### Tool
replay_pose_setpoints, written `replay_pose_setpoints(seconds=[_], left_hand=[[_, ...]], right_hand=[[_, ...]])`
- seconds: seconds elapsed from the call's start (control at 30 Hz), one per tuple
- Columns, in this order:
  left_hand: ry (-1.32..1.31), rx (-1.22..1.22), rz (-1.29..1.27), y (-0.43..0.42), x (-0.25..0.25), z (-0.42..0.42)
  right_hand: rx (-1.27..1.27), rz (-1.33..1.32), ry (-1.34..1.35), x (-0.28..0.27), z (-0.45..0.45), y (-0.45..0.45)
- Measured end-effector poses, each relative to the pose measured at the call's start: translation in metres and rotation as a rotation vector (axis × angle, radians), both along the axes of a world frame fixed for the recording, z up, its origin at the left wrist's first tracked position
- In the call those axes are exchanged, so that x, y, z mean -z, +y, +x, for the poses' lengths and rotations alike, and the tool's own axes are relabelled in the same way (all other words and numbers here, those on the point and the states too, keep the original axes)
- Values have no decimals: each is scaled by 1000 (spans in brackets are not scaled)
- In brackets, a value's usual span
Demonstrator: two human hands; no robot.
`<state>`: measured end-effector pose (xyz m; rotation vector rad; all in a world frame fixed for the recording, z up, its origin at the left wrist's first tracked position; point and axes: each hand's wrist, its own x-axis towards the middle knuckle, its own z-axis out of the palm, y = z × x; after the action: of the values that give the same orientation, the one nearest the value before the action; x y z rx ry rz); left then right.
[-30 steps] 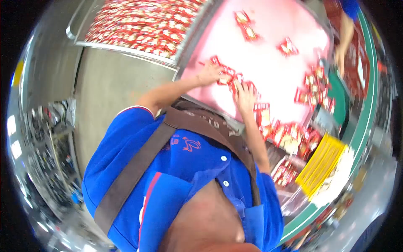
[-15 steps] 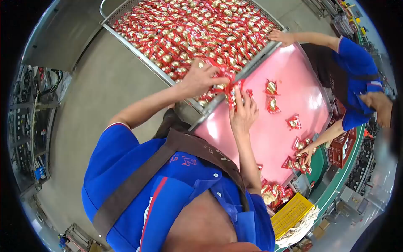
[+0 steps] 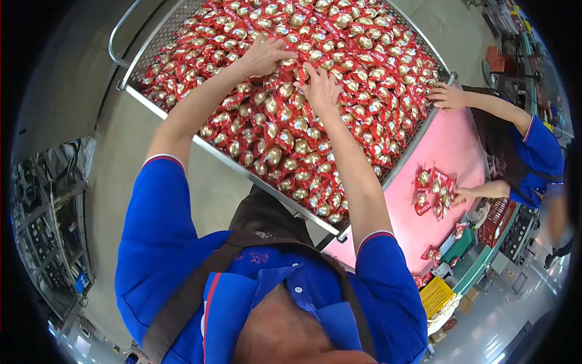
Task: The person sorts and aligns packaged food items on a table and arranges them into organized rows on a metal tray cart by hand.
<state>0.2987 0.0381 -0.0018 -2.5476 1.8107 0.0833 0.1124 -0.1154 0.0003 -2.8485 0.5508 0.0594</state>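
Note:
A large metal bin is heaped with red-wrapped, gold-coloured round packets. My left hand is over the upper middle of the heap, its fingers apart and pointing right. Just to its right, my right hand reaches onto the packets with fingers spread. Both hands touch or nearly touch the packets, and neither visibly grips one. To the right of the bin, a pink table surface carries a small cluster of the same packets.
At the right a co-worker in blue rests one hand by the bin's corner, the other beside the cluster. A yellow basket, a red crate and a green conveyor edge lie lower right. Machinery stands at left.
Both my hands have moved from the pink table to over the heap, and the packets between them are no longer held. The view has shifted towards the bin. The co-worker's packets sit farther onto the table.

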Motion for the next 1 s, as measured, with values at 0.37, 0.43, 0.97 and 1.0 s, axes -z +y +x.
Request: replay_pose_setpoints(seconds=[0.37,0.43,0.97,1.0], left_hand=[[244,-6,-23,6,32,7],[199,3,-37,5,35,7],[-164,-308,-313,-3,31,-80],[-75,-421,-544,3,26,-104]], right_hand=[[-33,68,-25,29,-6,17],[-29,112,2,31,-5,14],[278,49,-463,-90,-358,120],[396,41,-461,-89,-408,132]])
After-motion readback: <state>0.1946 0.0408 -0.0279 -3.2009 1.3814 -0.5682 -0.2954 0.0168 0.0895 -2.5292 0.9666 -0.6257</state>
